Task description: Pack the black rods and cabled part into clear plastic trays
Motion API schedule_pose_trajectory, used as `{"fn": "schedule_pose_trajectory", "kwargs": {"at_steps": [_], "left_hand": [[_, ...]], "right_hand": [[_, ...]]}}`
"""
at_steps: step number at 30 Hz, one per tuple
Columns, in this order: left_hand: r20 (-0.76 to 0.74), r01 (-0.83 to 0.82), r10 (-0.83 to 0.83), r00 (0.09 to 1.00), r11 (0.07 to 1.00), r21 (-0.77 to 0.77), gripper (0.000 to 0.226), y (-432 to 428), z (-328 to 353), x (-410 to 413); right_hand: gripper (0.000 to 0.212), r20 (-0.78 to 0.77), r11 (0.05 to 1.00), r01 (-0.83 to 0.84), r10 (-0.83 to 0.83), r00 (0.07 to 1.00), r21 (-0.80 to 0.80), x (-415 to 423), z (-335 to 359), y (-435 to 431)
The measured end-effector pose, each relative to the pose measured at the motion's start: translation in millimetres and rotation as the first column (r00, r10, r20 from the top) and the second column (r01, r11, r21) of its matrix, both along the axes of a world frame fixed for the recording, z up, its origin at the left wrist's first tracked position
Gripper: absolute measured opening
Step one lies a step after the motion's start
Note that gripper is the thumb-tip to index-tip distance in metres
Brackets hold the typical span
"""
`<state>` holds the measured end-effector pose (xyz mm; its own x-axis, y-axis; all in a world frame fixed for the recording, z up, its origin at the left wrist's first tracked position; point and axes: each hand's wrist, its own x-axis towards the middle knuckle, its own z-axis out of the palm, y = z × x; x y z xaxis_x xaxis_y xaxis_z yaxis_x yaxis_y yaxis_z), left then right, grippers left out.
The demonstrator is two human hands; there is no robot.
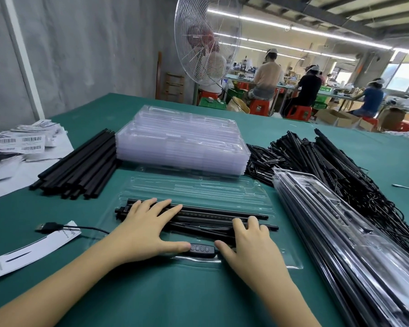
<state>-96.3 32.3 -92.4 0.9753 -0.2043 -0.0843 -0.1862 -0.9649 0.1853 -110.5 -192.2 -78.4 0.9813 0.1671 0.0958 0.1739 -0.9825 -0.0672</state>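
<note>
An open clear plastic tray (pixel 198 190) lies on the green table in front of me. Black rods (pixel 213 212) and a cabled part lie along its near half. My left hand (pixel 147 228) presses flat on the left ends of the rods, fingers straight. My right hand (pixel 250 244) rests on the right part, fingers straight over the rods. Between my thumbs sits the black button controller (pixel 200 248) of the cable. Its USB plug (pixel 46 227) trails out to the left on the table.
A stack of empty clear trays (pixel 182 140) stands behind. Loose black rods (pixel 80 166) lie at left, cabled parts (pixel 316 156) are piled at right, and packed trays (pixel 340 232) stack at near right. Barcode labels (pixel 17 142) and a paper card (pixel 33 251) lie left. Beyond the table stands a fan (pixel 206 38).
</note>
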Motion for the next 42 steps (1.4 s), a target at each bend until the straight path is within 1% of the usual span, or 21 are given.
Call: {"fn": "schedule_pose_trajectory", "kwargs": {"at_steps": [3, 7, 10, 14, 15, 17, 18, 20, 21, 22, 24, 26, 28, 30, 32, 33, 34, 36, 38, 40, 42], "left_hand": [[-0.048, 0.005, -0.005, 0.999, 1.000, 0.002, 0.104, 1, 4, 1], [-0.067, 0.053, -0.043, 0.997, 0.987, 0.152, 0.100, 3, 3, 1], [-0.076, 0.058, -0.046, 0.996, 0.985, 0.164, 0.099, 3, 3, 1], [-0.094, 0.053, -0.044, 0.995, 0.994, 0.091, 0.093, 5, 6, 0], [-0.121, 0.042, -0.039, 0.992, 0.999, 0.029, 0.091, 7, 10, 3], [-0.150, -0.012, -0.017, 0.989, 0.982, -0.187, 0.082, 11, 24, 17], [-0.110, -0.052, 0.021, 0.994, 0.956, -0.289, 0.075, 16, 32, 29], [0.049, -0.194, 0.231, 0.972, 0.897, -0.396, 0.060, 31, 46, 59], [0.098, -0.312, 0.382, 0.919, 0.857, -0.409, 0.056, 41, 51, 74], [0.099, -0.439, 0.516, 0.851, 0.801, -0.407, 0.054, 52, 53, 87], [-0.015, -0.603, 0.656, 0.755, 0.684, -0.410, 0.053, 69, 48, 104], [-0.189, -0.635, 0.651, 0.735, 0.564, -0.529, 0.045, 75, 35, 116], [-0.301, -0.595, 0.606, 0.736, 0.367, -0.715, 0.026, 77, 25, 122], [-0.382, -0.529, 0.585, 0.715, 0.096, -0.843, 0.017, 83, 22, 125], [-0.467, -0.473, 0.556, 0.688, -0.145, -0.869, 0.021, 90, 24, 122], [-0.503, -0.469, 0.521, 0.690, -0.208, -0.858, 0.028, 93, 24, 119], [-0.521, -0.485, 0.484, 0.703, -0.210, -0.849, 0.034, 94, 26, 116], [-0.520, -0.538, 0.441, 0.731, -0.097, -0.838, 0.042, 92, 29, 109], [-0.494, -0.546, 0.443, 0.748, -0.013, -0.838, 0.036, 88, 33, 106], [-0.485, -0.529, 0.418, 0.768, -0.013, -0.849, 0.027, 88, 37, 103], [-0.512, -0.527, 0.343, 0.788, -0.055, -0.848, 0.025, 91, 38, 99]], "right_hand": [[0.057, -0.037, 1.000, -0.002, 0.003, 0.999, 0.029, 1, 1, -3], [0.066, -0.113, 0.998, 0.033, -0.027, 0.993, 0.055, 0, 0, 5], [0.068, -0.141, 0.998, 0.063, -0.060, 0.988, 0.022, 1, 2, 12], [0.071, -0.189, 0.996, 0.091, -0.086, 0.978, 0.021, 2, 5, 14], [0.072, -0.195, 0.996, 0.091, -0.085, 0.977, 0.022, 2, 5, 13], [0.074, -0.211, 0.996, 0.090, -0.085, 0.974, 0.014, 3, 5, 13], [0.075, -0.221, 0.996, 0.091, -0.087, 0.971, 0.009, 3, 5, 12], [0.075, -0.237, 0.996, 0.093, -0.088, 0.968, 0.012, 4, 6, 13], [0.076, -0.243, 0.996, 0.091, -0.085, 0.966, 0.015, 5, 7, 14], [0.078, -0.251, 0.996, 0.087, -0.080, 0.965, 0.016, 5, 7, 14], [0.079, -0.269, 0.996, 0.082, -0.074, 0.960, 0.019, 4, 8, 16], [0.079, -0.277, 0.996, 0.083, -0.075, 0.958, 0.020, 3, 8, 16], [0.078, -0.276, 0.996, 0.085, -0.077, 0.958, 0.019, 4, 9, 16], [0.078, -0.275, 0.996, 0.083, -0.075, 0.959, 0.019, 6, 9, 15], [0.079, -0.275, 0.997, 0.079, -0.072, 0.959, 0.015, 7, 8, 14], [0.079, -0.272, 0.997, 0.078, -0.072, 0.960, 0.013, 7, 7, 13], [0.079, -0.262, 0.997, 0.075, -0.070, 0.962, 0.010, 8, 7, 12], [0.076, -0.230, 0.998, 0.063, -0.062, 0.971, -0.003, 8, 7, 11], [0.074, -0.198, 0.999, 0.049, -0.051, 0.979, -0.011, 7, 7, 11], [0.075, -0.169, 0.999, 0.044, -0.044, 0.985, -0.007, 7, 6, 10], [0.074, -0.155, 0.999, 0.049, -0.047, 0.987, 0.008, 5, 5, 9]]}}
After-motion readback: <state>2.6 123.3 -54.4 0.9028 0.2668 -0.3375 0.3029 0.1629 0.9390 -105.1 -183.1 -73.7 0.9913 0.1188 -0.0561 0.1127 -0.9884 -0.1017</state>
